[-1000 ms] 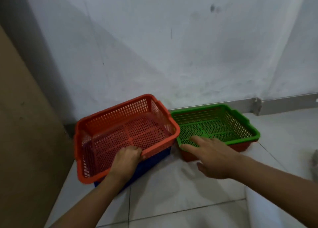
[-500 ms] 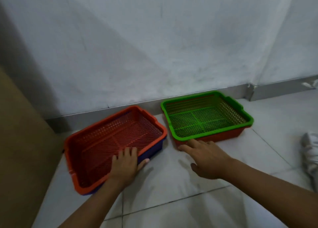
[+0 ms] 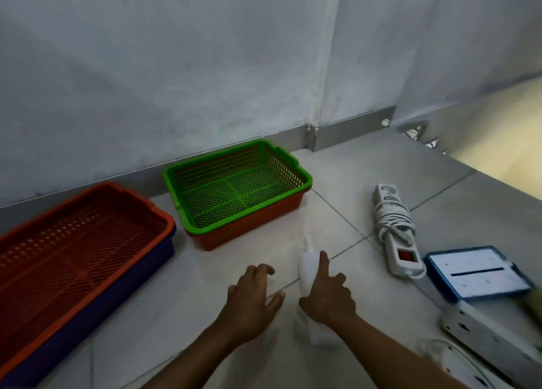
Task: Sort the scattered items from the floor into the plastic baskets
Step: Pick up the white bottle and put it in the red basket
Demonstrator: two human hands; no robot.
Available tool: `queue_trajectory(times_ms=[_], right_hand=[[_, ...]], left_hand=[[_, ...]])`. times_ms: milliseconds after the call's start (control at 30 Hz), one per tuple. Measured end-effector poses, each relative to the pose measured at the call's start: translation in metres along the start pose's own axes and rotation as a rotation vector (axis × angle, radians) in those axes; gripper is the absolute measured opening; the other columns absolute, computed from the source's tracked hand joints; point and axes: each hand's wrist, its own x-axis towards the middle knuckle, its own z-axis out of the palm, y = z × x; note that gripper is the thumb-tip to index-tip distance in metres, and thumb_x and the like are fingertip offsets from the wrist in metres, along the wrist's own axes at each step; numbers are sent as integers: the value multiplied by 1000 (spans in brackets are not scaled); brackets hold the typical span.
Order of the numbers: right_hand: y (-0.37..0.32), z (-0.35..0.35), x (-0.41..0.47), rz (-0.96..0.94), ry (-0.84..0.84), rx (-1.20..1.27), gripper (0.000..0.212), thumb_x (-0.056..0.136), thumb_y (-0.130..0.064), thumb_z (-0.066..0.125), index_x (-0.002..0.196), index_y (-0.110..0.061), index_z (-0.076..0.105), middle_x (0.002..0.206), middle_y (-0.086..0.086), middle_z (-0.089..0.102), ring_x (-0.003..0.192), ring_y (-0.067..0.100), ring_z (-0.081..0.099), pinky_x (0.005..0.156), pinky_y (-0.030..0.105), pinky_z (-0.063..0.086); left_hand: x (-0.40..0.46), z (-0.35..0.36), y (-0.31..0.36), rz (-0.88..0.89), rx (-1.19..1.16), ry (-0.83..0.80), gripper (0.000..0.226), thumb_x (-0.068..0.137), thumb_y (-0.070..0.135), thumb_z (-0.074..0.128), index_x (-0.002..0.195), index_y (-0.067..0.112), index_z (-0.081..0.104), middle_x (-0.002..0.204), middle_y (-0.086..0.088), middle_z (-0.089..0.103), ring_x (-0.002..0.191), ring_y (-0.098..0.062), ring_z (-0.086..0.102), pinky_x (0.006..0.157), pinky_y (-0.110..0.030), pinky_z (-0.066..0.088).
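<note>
While resting on the pale tiled floor [image 3: 346,195], right hand [image 3: 328,293] wrapped around a white plastic bottle [image 3: 305,271]; left hand [image 3: 252,297] spread, holding nothing, at nine o'clock beside it.

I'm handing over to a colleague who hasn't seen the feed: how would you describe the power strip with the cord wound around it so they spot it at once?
Start at the green basket by the wall and look right across the tiled floor. The white power strip lies there, past the blue-framed panel. Its cord is coiled around its middle and it has a red switch, unlike the longer bare strip nearer the camera.
</note>
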Motion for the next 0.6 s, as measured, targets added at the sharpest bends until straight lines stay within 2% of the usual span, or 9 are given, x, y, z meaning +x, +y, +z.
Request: queue_trajectory(times_ms=[67, 133, 233, 300, 367, 433, 500, 567, 600], right_hand=[[0, -4, 2, 22, -14, 148, 112, 72, -34, 74, 149, -23, -7, 137, 20, 40, 117, 37, 51, 93, 38, 46], [-11, -10, 0, -4, 41, 358, 105, 66, -31, 78, 147, -16, 14, 134, 16, 48, 116, 35, 52, 93, 39, 46], [-48, -20, -12, -127, 155, 568, 81, 55, -32, 83, 124, -15, 43, 113, 6, 58, 97, 25, 55, 81, 36, 50], [-78, -29, -21, -241, 124, 665, 69, 55, -30, 85, 110, -20, 44, 99, -3, 56, 93, 22, 55, 74, 34, 49], [-109, -35, -30, -356, 51, 735, 67, 57, -27, 86, 106, -24, 42, 98, -6, 55, 96, 21, 56, 75, 36, 51], [-135, -36, -40, -444, -1, 764, 65, 59, -26, 86, 108, -24, 43, 107, -2, 58, 99, 20, 57, 81, 41, 54], [-157, -33, -49, -494, -88, 784, 63, 62, -27, 85, 112, -23, 47, 110, 0, 62, 101, 20, 60, 85, 44, 54], [-174, -29, -56, -515, -224, 785, 61, 68, -29, 81, 119, -21, 49, 104, 2, 64, 99, 21, 63, 88, 45, 54], [-179, -27, -58, -523, -284, 755, 61, 71, -31, 79, 123, -21, 48, 101, 4, 64, 98, 22, 63, 88, 44, 54]], left_hand=[[-1, 1, 1, -76, -157, -34, 46, 88, 46, 52, 127, 26, 37, 129, 0, 47, 111, -13, 51, 94, -29, 43], [-3, -3, -1, -185, -351, -82, 62, 82, 50, 60, 132, 24, 35, 128, -2, 50, 104, -13, 55, 84, -24, 46], [-6, -15, -3, -271, -547, -127, 94, 64, 62, 71, 139, 30, 25, 124, 6, 49, 104, -11, 57, 81, -23, 49], [-7, -26, -4, -222, -567, -4, 99, 55, 64, 75, 135, 33, 27, 125, 9, 51, 105, -9, 56, 81, -22, 52], [-8, -43, -10, -187, -591, 211, 90, 53, 60, 77, 127, 35, 33, 122, 12, 55, 106, -8, 57, 72, -13, 49], [-11, -62, -22, -158, -577, 394, 80, 58, 50, 80, 124, 33, 38, 115, 15, 57, 103, -6, 59, 66, -9, 45], [-21, -84, -39, -140, -517, 509, 72, 60, 44, 81, 119, 31, 42, 108, 17, 58, 97, -3, 60, 64, -8, 46], [-35, -109, -60, -179, -442, 615, 66, 59, 44, 82, 110, 32, 43, 98, 20, 57, 85, 2, 59, 58, -9, 44], [-43, -122, -72, -209, -383, 679, 65, 58, 43, 82, 109, 30, 44, 96, 18, 58, 80, 0, 58, 56, -11, 41]])
